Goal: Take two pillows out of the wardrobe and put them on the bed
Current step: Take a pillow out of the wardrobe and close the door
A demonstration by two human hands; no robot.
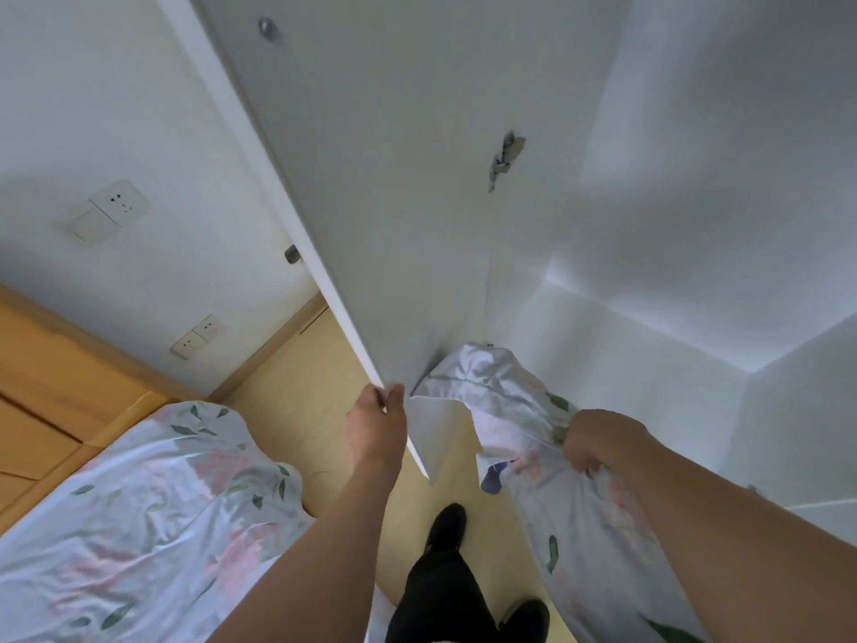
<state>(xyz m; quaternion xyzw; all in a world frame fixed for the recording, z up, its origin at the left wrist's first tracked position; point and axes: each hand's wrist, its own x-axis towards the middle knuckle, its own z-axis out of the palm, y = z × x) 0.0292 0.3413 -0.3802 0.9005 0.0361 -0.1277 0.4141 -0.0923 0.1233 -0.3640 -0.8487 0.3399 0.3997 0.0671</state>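
Note:
A pillow [505, 401] in a white case with pink flowers and green leaves hangs out of the open white wardrobe [695, 271] at the right. My right hand [598, 440] is shut on a bunch of its fabric near the middle. My left hand [378, 422] grips the lower edge of the wardrobe door [371, 201], which stands open toward me. The bed [153, 517], covered in the same floral sheet, lies at the lower left. No second pillow shows.
A wooden headboard [51, 392] runs along the left wall, with wall sockets [197, 336] above it. Yellow floor [301, 410] lies between bed and wardrobe. My legs and black shoes [447, 526] stand on it below the door.

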